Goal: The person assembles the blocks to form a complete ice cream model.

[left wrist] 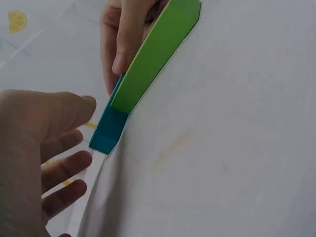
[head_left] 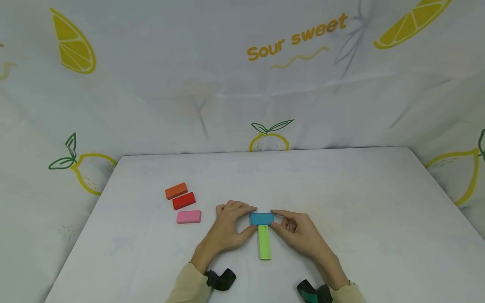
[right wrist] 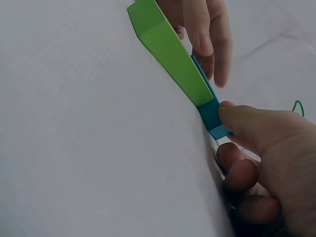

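Observation:
A blue block (head_left: 262, 219) lies crosswise at the top end of a long green block (head_left: 264, 243), the two forming a T on the white table. With thumb and index finger, my right hand (head_left: 299, 232) pinches the blue block's right end; the right wrist view shows the thumb on its edge. At the other end is my left hand (head_left: 231, 225), thumb and index finger spread about the blue block's left corners. In the left wrist view a gap shows between the left thumb (left wrist: 81, 108) and the blue block (left wrist: 108, 132).
Left of the hands lie an orange block (head_left: 176, 191), a red block (head_left: 184, 201) and a pink block (head_left: 189, 217). The white table (head_left: 360, 189) ends at a white cloth backdrop (head_left: 170, 84) with lemon prints. Dark straps with camera mounts sit at both wrists.

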Action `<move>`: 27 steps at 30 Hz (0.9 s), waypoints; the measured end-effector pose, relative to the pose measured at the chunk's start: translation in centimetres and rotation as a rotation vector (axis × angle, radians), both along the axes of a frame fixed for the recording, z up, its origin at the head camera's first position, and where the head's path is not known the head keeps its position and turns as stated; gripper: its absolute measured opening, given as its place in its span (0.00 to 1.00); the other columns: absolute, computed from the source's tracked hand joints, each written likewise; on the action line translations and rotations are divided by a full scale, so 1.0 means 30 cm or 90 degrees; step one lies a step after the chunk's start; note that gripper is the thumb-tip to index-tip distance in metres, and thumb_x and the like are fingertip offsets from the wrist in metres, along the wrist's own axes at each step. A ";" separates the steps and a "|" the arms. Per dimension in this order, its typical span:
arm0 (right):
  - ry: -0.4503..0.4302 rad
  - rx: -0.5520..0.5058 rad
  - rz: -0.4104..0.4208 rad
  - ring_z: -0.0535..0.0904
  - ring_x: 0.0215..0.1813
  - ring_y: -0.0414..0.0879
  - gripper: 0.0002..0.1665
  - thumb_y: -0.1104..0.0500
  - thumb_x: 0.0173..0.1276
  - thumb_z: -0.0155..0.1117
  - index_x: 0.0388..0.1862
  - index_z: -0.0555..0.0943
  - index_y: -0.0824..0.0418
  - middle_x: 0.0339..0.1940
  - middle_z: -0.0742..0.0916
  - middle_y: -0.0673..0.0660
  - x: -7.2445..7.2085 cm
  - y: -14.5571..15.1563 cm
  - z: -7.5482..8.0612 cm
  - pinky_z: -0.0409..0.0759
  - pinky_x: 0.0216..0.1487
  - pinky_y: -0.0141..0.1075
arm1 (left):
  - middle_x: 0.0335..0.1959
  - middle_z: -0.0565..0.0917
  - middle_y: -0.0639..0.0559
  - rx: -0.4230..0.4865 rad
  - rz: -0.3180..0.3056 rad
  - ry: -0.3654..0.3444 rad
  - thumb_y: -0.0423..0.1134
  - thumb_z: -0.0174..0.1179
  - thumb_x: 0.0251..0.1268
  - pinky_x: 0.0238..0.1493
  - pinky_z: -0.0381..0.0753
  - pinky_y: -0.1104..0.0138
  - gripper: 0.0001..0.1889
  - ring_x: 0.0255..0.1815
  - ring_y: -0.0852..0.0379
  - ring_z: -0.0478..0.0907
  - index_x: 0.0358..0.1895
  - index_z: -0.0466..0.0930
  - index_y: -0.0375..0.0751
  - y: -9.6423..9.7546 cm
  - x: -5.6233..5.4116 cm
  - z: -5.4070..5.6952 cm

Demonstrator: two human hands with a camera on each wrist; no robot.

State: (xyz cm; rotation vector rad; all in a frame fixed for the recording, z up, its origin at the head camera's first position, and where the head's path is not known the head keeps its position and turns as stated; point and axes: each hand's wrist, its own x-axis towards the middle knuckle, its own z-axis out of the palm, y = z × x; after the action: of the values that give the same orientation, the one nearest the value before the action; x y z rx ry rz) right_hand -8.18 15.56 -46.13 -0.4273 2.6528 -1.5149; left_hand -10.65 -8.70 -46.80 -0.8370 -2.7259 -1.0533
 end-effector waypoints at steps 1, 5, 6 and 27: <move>-0.002 0.004 -0.003 0.67 0.18 0.29 0.22 0.57 0.68 0.72 0.58 0.85 0.65 0.23 0.81 0.46 -0.001 0.001 0.000 0.67 0.19 0.26 | 0.54 0.86 0.54 -0.003 0.004 -0.004 0.47 0.70 0.61 0.57 0.62 0.52 0.22 0.60 0.54 0.77 0.59 0.85 0.51 -0.010 -0.002 0.007; -0.012 0.015 -0.013 0.67 0.17 0.29 0.22 0.57 0.67 0.72 0.58 0.85 0.63 0.22 0.81 0.45 -0.003 0.003 0.001 0.66 0.19 0.26 | 0.55 0.85 0.52 0.001 0.046 0.005 0.48 0.71 0.58 0.56 0.63 0.52 0.24 0.60 0.52 0.78 0.59 0.85 0.50 -0.070 -0.009 0.054; -0.015 0.016 -0.013 0.67 0.17 0.29 0.22 0.57 0.67 0.72 0.58 0.85 0.63 0.22 0.81 0.45 -0.003 0.003 0.002 0.66 0.19 0.26 | 0.55 0.85 0.51 0.000 0.061 0.011 0.48 0.72 0.58 0.55 0.63 0.52 0.24 0.60 0.51 0.78 0.59 0.85 0.49 -0.090 -0.011 0.066; -0.001 0.010 -0.010 0.66 0.17 0.29 0.22 0.58 0.67 0.73 0.58 0.85 0.65 0.22 0.81 0.45 -0.007 0.004 -0.002 0.66 0.18 0.26 | 0.52 0.84 0.50 -0.046 0.152 -0.083 0.44 0.75 0.55 0.52 0.53 0.51 0.20 0.55 0.49 0.74 0.52 0.87 0.48 -0.502 -0.007 0.161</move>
State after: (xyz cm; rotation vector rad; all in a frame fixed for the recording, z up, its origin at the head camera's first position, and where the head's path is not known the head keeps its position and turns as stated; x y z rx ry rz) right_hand -8.40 15.68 -46.18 -0.4053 2.6704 -1.4967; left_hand -10.87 -23.77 -41.97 -0.4491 -2.8945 -0.9969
